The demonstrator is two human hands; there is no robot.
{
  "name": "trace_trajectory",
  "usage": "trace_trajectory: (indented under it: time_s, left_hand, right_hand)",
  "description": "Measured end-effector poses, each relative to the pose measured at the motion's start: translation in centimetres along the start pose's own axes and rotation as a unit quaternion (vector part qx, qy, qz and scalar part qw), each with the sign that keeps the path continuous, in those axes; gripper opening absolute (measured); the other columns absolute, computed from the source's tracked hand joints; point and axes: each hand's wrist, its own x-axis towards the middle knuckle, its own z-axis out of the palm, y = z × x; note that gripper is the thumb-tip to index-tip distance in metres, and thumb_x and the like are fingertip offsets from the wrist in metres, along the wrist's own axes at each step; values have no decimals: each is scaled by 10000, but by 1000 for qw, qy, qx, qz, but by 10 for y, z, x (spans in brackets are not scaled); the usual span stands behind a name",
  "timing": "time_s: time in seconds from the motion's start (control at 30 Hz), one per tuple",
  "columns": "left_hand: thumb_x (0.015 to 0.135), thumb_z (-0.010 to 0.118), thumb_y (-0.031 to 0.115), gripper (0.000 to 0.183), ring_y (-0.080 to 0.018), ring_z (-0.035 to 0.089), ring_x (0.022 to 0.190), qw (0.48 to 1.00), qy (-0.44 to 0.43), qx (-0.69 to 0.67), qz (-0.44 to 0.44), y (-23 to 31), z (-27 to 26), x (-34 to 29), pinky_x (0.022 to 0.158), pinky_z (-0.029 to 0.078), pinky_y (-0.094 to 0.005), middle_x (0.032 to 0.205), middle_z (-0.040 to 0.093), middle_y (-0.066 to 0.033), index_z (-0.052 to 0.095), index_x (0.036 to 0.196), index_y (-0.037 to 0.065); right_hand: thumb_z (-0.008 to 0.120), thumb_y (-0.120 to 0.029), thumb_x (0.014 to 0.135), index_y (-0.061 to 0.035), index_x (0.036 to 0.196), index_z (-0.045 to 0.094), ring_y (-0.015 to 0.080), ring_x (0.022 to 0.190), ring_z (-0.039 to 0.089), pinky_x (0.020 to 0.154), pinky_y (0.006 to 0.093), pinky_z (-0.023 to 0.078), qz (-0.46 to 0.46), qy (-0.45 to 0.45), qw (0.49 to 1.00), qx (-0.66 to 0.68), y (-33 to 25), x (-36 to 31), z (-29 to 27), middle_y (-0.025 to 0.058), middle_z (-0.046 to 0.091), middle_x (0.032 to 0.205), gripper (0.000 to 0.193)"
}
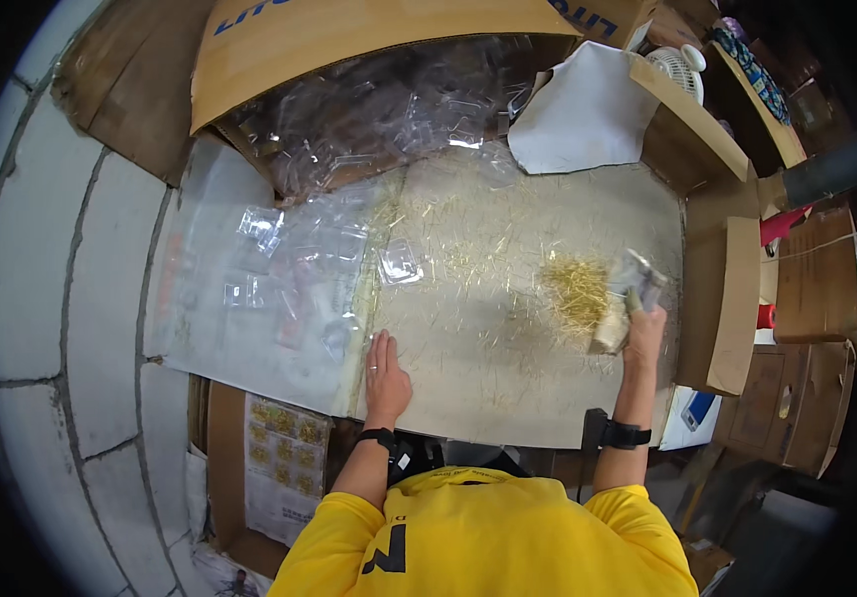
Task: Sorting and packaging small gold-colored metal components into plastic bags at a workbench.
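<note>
My left hand (386, 385) lies flat near the front edge of the work table (468, 393), its fingers stretched out and holding nothing. A ring shows on one finger. At the right of the table my right hand (642, 326) grips a pale, block-like thing (609, 331), blurred, with a greyish, shiny upper end; its exact kind cannot be made out. Right beside it is a heap of thin golden pins (576, 294), with more pins strewn across the tabletop. A small clear plastic tray (400, 262) sits beyond my left hand.
Many clear plastic trays fill a large open cardboard box (379, 60) at the back. More lie on a clear plastic sheet (219, 328) at left. A white sheet (583, 114) and cardboard walls (732, 298) border the right side. Below left stands a box holding packed golden pieces (284, 448).
</note>
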Motion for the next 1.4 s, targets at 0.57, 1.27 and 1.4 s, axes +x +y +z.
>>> trace_trajectory:
  time_s: [0.57,1.27,1.4]
  left_hand:
    - [772,475,0,547,-344,258,1366,1000,10,1,14,2,-3,5,1135,236,-433,1444,322,-168,394,1310,-53]
    - [747,479,-22,571,-346,250,1372,1000,-12,5,-14,2,0,3,1136,229,-437,1450,311,-173,389,1310,-63]
    - [744,476,-26,572,-350,252,1370,1000,-2,0,6,2,1,-2,1136,229,-437,1449,313,-174,391,1308,-63]
  right_hand:
    - [640,-142,876,50,1020,592,153,661,607,560,289,500,146,-115,978,93,27,-28,38,79,628,848,245]
    - [448,-117,961,38,1249,485,275,985,618,845,382,539,382,-131,853,331,131,-81,42,177,594,1154,330]
    - [450,-116,959,53,1233,489,270,952,632,822,370,547,111,-232,966,-4,159,-82,16,193,605,1117,324]
